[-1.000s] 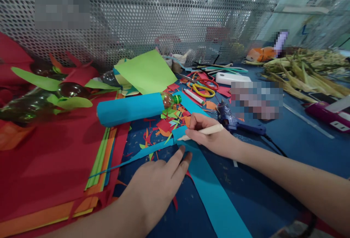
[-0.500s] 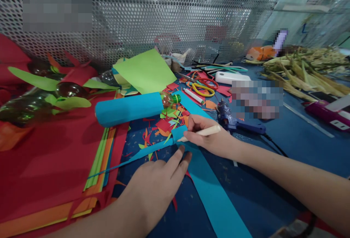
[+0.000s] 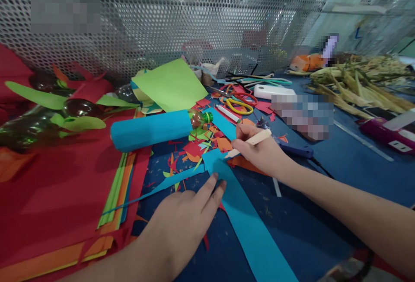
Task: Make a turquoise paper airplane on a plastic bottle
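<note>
My right hand [image 3: 254, 148] grips a cream-coloured marker pen [image 3: 259, 137], its tip by the right edge of a long blue paper strip [image 3: 246, 217]. My left hand [image 3: 191, 213] lies on that strip with fingers stretched out, its fingertips near the strip's far end. A thin blue paper sliver [image 3: 175, 178] runs leftward from beside the strip. Beyond the hands, a plastic bottle wrapped in blue paper [image 3: 152, 129] lies on its side, its green cap to the right.
Colourful paper scraps [image 3: 194, 149] litter the table centre. Red paper sheets [image 3: 65, 178] cover the left, beside bottles with paper petals. Yellow-handled scissors [image 3: 240, 105], a blue glue gun [image 3: 296, 149], a white power bank-like block [image 3: 274, 91] and dry husks [image 3: 359, 85] lie to the right.
My right hand has moved right with the marker pen, from the strip's far end to its right edge. My left hand stays in place on the paper.
</note>
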Action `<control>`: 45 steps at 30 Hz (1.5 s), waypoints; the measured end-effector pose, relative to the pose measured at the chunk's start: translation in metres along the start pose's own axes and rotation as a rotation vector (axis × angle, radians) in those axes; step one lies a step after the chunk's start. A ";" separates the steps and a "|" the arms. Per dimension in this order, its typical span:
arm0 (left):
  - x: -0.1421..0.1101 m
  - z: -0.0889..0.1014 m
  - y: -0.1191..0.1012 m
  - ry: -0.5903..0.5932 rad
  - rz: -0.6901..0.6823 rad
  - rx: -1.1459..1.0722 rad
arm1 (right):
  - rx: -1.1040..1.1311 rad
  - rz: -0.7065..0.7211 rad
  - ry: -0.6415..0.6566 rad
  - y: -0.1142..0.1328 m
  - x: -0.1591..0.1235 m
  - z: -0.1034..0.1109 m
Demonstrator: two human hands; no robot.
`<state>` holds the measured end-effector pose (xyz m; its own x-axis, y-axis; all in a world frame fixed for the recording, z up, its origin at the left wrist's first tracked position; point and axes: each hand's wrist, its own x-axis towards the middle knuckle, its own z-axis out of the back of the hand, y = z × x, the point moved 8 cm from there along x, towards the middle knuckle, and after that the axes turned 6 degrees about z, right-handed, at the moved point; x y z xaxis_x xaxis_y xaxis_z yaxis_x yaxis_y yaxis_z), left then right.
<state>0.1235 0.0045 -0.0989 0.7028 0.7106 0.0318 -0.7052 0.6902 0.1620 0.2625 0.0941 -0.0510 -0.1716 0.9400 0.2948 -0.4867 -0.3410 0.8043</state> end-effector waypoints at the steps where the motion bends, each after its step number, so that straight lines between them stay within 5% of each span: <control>1: 0.000 -0.001 0.000 -0.002 0.005 0.002 | 0.000 0.002 0.010 0.000 0.000 -0.002; 15: 0.000 0.000 0.000 0.032 -0.007 0.007 | 0.001 0.010 0.064 0.001 -0.001 -0.007; 23: 0.004 0.016 0.000 0.029 -0.024 -0.034 | 0.032 0.005 0.068 0.002 -0.002 -0.006; 30: 0.004 0.022 0.006 -0.043 0.008 -0.026 | 0.475 0.041 -0.035 0.011 -0.005 0.000; 35: 0.004 0.024 0.029 -0.119 0.173 -0.385 | 0.585 0.015 0.064 0.016 -0.010 -0.013; 41: 0.000 0.026 0.075 -0.201 0.669 -0.975 | 0.801 0.036 0.089 0.016 -0.009 -0.014; 45: 0.003 0.023 0.071 -0.184 0.614 -1.091 | 0.831 0.027 0.165 0.020 -0.013 -0.021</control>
<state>0.0779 0.0526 -0.0642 0.1744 0.9840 -0.0362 -0.5673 0.0704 -0.8205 0.2367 0.0753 -0.0500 -0.3286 0.8982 0.2918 0.2957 -0.1956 0.9350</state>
